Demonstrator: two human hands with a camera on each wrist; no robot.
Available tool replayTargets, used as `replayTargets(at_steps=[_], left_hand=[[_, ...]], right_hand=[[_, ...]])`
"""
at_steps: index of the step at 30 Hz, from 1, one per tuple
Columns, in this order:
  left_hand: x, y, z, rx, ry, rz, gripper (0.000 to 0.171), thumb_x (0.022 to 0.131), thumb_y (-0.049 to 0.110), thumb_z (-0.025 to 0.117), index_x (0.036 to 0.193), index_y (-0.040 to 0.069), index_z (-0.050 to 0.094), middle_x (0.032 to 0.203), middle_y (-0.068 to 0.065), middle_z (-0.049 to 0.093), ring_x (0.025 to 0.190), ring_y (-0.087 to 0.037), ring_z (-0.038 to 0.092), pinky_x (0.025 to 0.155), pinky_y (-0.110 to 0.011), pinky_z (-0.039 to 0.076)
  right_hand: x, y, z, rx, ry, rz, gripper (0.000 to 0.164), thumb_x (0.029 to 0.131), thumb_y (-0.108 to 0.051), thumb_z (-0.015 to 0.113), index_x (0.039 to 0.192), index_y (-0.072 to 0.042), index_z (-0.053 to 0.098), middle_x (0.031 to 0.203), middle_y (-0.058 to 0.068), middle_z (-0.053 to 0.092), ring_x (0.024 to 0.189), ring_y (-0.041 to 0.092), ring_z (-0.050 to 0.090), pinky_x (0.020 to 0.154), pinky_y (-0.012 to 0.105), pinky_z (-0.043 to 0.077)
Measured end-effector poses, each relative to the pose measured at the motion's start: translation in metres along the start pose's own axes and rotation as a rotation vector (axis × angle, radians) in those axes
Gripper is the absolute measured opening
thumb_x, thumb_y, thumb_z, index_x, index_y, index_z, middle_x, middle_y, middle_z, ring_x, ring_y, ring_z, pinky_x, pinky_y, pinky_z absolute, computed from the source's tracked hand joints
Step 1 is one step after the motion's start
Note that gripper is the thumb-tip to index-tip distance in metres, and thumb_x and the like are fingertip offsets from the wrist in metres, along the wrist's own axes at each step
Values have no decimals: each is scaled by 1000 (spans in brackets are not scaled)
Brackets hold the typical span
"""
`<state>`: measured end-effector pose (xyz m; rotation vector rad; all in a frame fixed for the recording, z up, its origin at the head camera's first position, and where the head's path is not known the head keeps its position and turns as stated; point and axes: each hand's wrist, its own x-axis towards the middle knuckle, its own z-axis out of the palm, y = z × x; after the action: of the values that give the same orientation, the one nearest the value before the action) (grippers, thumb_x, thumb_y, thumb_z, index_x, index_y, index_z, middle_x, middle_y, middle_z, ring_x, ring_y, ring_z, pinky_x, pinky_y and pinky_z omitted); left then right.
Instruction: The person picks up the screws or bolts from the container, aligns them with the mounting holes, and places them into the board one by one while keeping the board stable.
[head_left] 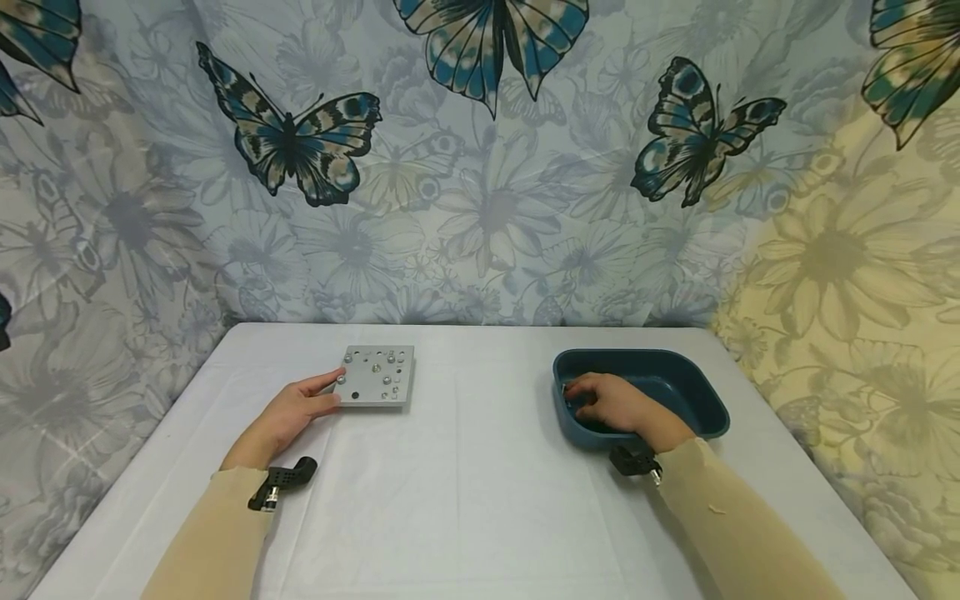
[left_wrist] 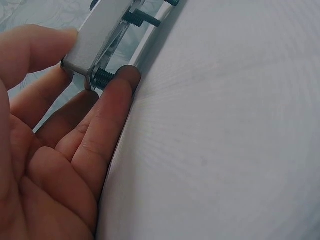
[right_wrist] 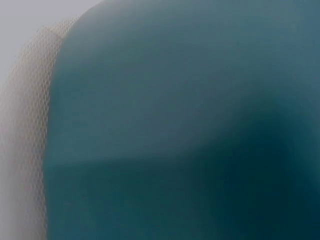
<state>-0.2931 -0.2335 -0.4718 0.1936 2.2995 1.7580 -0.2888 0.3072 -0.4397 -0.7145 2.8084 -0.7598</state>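
A square silver metal plate (head_left: 371,392) with holes and several screw heads lies on the left of the table. My left hand (head_left: 288,417) grips its left edge, thumb (left_wrist: 52,47) against the side and fingers at the underside. Threaded screws (left_wrist: 104,79) stick out below the plate in the left wrist view. On the right, my right hand (head_left: 615,404) reaches into a dark teal plastic bin (head_left: 690,387), fingers bent down near its left wall. Whatever lies at those fingertips is hidden. The right wrist view holds only a blurred bin wall (right_wrist: 130,100).
A white cloth covers the table (head_left: 465,483), and the plate and bin stand apart on it. Behind and at both sides hangs butterfly-patterned fabric (head_left: 495,208). Black wrist cameras sit on both wrists, the right one (head_left: 633,461) close to the bin's front wall.
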Motion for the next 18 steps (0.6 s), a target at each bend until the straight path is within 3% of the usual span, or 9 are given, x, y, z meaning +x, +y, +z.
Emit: replayTargets(at_steps=[9,18], left_hand=[[0,0,-1,-16,-7,3,63,99,16,64,154,8,37,156,-20,32,136,-33,42,101,-31,47],[-2,3,0,1,-5,-8,63,99,18,64,155,9,37,154,-20,36,134,-33,45,103,-34,45]], right_hand=[[0,-4,1,-72,26,-3,19,84,-9,77,103,-8,74,118,11,67,111,34,60,92,50,50],[0,-7,2,-91,25,2,24,84,-4,78,106,-7,73,112,8,68,109,33,61,92,51,50]])
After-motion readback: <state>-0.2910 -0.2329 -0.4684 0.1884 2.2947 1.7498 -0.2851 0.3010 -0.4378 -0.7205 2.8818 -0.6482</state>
